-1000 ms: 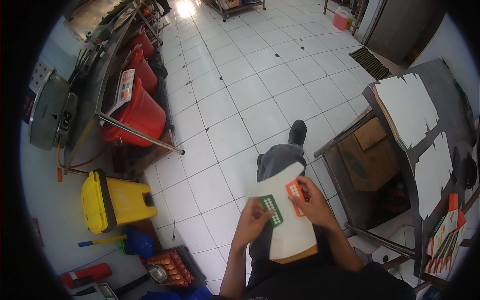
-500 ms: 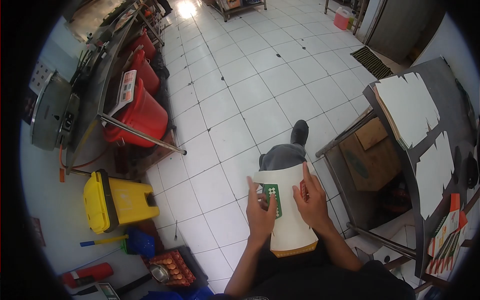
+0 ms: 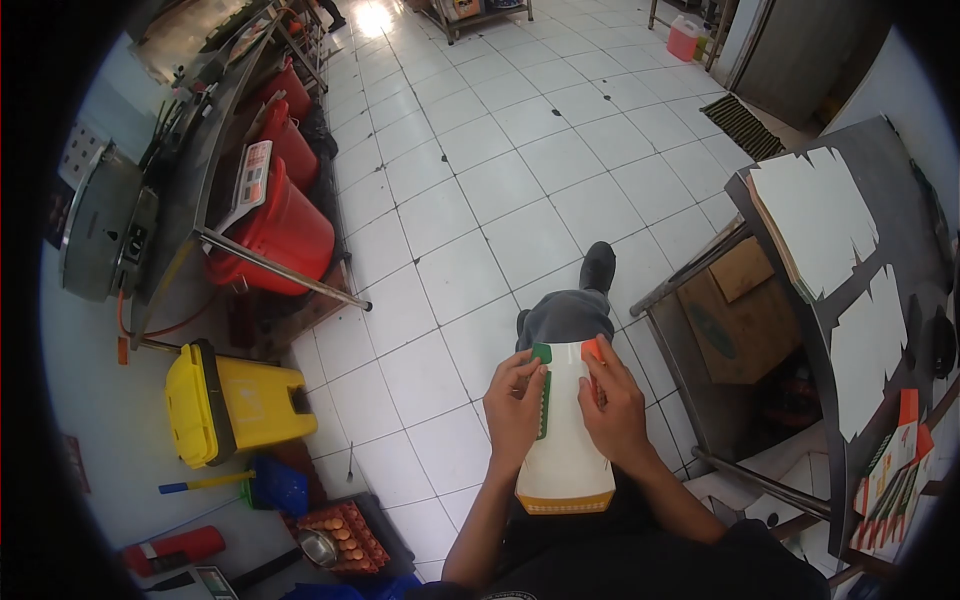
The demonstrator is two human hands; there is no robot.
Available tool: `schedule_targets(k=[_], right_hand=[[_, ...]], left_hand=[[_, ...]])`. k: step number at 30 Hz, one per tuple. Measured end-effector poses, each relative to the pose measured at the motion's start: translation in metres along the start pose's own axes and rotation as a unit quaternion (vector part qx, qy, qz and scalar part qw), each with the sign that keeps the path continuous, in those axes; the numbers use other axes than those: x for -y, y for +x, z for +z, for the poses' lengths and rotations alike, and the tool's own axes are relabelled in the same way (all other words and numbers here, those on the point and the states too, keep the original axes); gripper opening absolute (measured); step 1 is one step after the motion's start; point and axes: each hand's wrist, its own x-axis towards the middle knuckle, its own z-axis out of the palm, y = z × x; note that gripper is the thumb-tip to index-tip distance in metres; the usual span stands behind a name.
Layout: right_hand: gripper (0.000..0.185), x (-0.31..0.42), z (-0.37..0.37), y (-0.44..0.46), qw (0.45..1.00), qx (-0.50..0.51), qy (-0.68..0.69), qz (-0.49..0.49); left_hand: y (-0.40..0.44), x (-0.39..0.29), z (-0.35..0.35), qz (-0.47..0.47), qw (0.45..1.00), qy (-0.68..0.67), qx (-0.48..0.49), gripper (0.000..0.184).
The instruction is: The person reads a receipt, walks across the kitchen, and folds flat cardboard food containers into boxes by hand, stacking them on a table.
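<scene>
Cardboard box (image 3: 565,450) between the left hand (image 3: 512,405) and the right hand (image 3: 612,408)
The left hand pinches a green flap (image 3: 542,353) with thumb and fingers; the right hand pinches an orange flap (image 3: 590,348). The box's yellow edge (image 3: 566,503) is just below both hands. Right of the right hand is a dark tabletop (image 3: 888,180) with white cardboard sheets (image 3: 815,215). Left of the left hand is a yellow bin (image 3: 260,402).

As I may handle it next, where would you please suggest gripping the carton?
Probably the green flap and orange flap, one hand from each side: they line opposite long edges of the carton, where the left hand and right hand touch it.
</scene>
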Motion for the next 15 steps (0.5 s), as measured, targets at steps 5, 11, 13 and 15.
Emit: schedule_targets(k=[5, 11, 13, 15], right_hand=[[0.037, -0.007, -0.006, 0.014, 0.95, 0.043, 0.219, 0.22], [0.018, -0.025, -0.001, 0.013, 0.89, 0.055, 0.351, 0.285], [0.014, -0.034, -0.004, 0.01, 0.884, 0.079, 0.379, 0.262], [0.012, -0.035, -0.012, 0.012, 0.872, 0.107, 0.417, 0.233]], left_hand=[[0.008, 0.001, 0.005, -0.089, 0.986, -0.137, -0.031, 0.023], [0.014, 0.004, -0.021, -0.08, 0.983, -0.117, 0.119, 0.015], [0.015, 0.006, -0.027, -0.043, 0.978, -0.127, 0.16, 0.013], [0.017, 0.019, -0.034, 0.011, 0.973, -0.128, 0.19, 0.012]])
